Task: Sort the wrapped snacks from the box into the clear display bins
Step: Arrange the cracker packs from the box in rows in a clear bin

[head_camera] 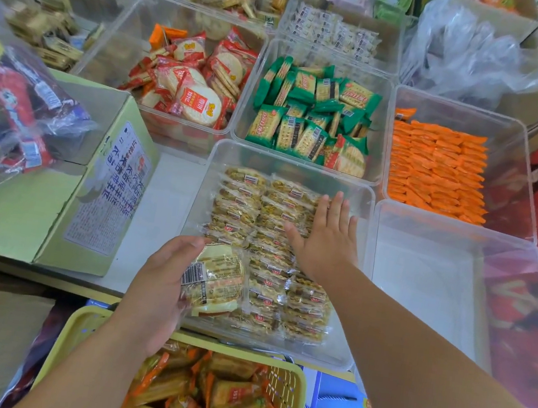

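Head view: left hand (159,288) extended forward, grip curled round stack of wrapped snacks (215,279) over near edge of clear bin (340,348). Right hand (326,243) flat, fingers straight, grip apart, pressing snack rows (246,207) inside bin.

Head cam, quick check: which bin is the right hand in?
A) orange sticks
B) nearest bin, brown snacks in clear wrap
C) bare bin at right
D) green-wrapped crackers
B: the right hand lies flat with straight fingers on the rows of clear-wrapped snacks inside the nearest bin, while the left hand holds one packet at that bin's near corner.
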`<state>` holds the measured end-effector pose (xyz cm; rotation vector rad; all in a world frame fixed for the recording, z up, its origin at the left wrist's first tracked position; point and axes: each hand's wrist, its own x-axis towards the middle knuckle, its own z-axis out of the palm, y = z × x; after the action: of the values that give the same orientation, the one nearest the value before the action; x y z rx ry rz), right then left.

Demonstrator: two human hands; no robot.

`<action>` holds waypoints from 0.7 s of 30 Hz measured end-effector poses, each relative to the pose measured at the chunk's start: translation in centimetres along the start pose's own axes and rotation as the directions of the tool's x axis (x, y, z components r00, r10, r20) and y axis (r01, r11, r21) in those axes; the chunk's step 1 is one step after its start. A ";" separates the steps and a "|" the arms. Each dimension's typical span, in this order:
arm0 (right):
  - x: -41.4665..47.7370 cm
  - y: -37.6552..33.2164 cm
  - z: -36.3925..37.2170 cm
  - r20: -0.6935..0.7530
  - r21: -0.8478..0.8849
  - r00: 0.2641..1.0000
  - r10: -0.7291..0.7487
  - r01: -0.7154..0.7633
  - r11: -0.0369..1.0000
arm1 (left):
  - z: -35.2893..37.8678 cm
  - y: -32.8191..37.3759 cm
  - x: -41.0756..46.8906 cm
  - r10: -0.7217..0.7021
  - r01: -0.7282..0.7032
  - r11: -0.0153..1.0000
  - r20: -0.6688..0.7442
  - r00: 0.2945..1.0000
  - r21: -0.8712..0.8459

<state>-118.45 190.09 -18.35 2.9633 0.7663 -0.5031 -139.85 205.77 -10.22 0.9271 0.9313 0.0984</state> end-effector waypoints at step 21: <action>-5.8 -2.4 -6.3 0.007 0.378 0.924 -0.383 0.353 0.856 | -0.2 1.0 -0.4 -0.096 0.077 0.963 -0.059 0.994 -0.259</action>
<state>-122.50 190.23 -10.46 3.0994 1.3872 -0.8753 -139.99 206.36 -9.26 0.6459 0.9980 0.1742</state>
